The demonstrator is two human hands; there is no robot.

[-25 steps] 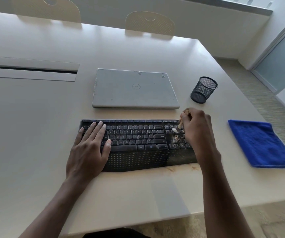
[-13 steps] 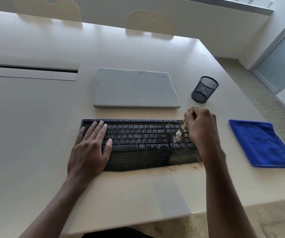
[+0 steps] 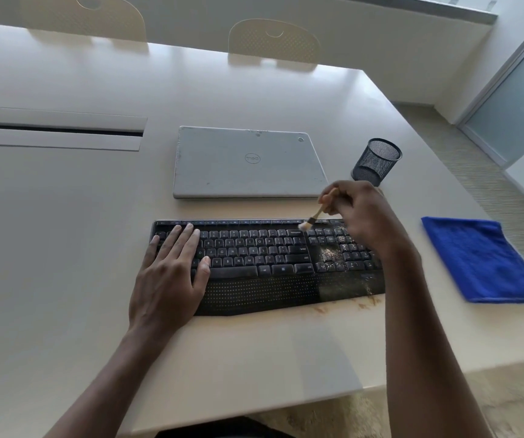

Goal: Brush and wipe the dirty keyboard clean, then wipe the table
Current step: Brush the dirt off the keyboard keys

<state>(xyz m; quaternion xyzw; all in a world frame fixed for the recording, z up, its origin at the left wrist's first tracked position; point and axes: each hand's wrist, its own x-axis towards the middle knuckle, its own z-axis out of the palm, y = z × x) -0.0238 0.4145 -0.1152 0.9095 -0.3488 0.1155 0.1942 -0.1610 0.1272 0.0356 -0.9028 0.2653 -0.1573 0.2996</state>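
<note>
Our left hand (image 3: pixel 169 273) lies flat, fingers straight, on the left end of the black keyboard (image 3: pixel 254 263), which sits on the pale surface (image 3: pixel 65 248) in front of a closed laptop (image 3: pixel 248 162). Our right hand (image 3: pixel 361 213) pinches a small brush (image 3: pixel 312 218), bristles at the top key row; crumbs dot the right-hand keys

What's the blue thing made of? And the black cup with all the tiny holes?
The blue cloth looks like fuzzy microfibre: its surface is nappy and it lies folded limp. The black cup seems to be metal mesh, matte; you can see through its wall.
</note>
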